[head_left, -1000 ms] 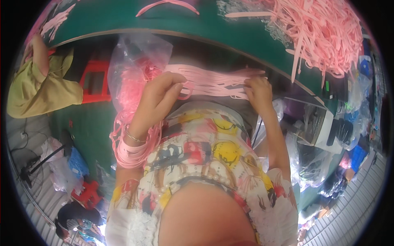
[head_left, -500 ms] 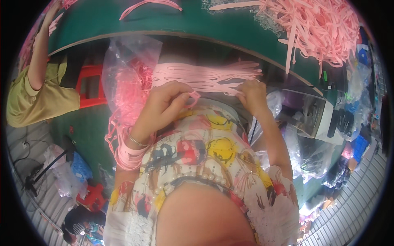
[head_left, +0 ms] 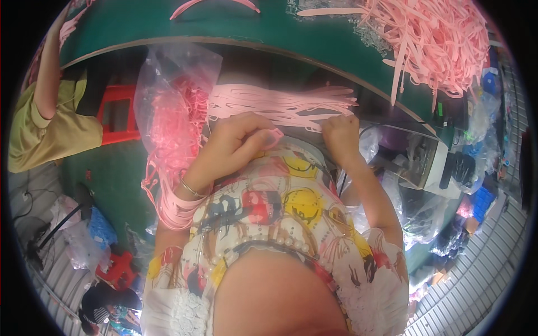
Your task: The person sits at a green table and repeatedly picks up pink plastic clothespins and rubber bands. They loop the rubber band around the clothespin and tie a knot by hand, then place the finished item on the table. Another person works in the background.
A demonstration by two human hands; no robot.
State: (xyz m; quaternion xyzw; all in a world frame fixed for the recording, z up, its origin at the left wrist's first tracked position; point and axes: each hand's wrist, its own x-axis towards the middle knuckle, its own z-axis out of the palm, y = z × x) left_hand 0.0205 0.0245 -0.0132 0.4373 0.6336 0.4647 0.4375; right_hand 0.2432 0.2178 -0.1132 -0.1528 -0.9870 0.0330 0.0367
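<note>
One pink loop: pinched in the left hand. Strap bundle: just off the green table's near edge; right hand curled at its right end, grip cannot be told. Keeping strands parallel should limit tangling.

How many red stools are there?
2 that I can see: one red stool at the left, beside the person in the yellow-green top; another, it seems, a red stool at the lower left, partly hidden. More may be out of sight.
</note>
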